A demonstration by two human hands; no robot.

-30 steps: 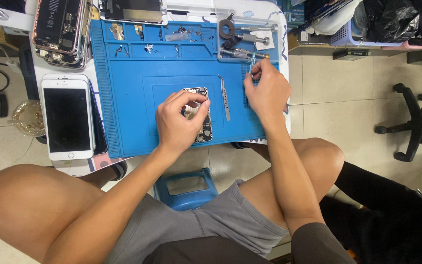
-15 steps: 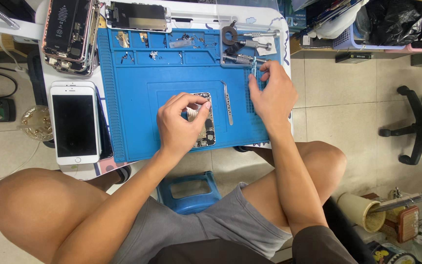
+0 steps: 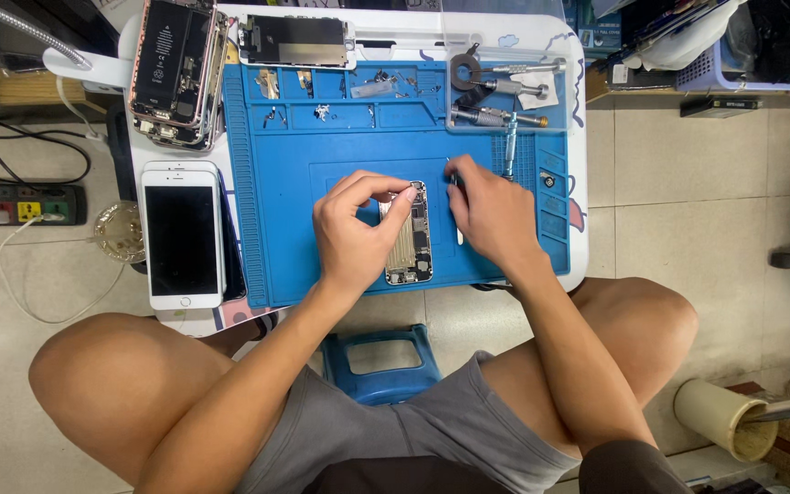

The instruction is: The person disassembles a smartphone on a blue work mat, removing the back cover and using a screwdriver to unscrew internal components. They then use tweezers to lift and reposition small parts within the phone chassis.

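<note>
An opened phone body (image 3: 410, 240) with its insides showing lies on a blue repair mat (image 3: 304, 220). My left hand (image 3: 356, 229) rests on its left side, thumb and fingers curled over its top edge, holding it. My right hand (image 3: 491, 215) is just right of the phone, fingers pinched on a thin dark tool whose tip shows at the fingertips (image 3: 451, 174). A thin white strip (image 3: 458, 235) lies on the mat under the right hand.
A white phone (image 3: 181, 236) lies face up left of the mat; opened phones (image 3: 176, 73) are stacked at the back left. Screwdrivers (image 3: 503, 117) and small parts sit in the mat's top trays. A power strip (image 3: 25, 203), a blue stool (image 3: 381, 359) and my bare knees are below.
My right hand has come down from the screwdrivers at the mat's top right to beside the phone body. The left hand has stayed on the phone.
</note>
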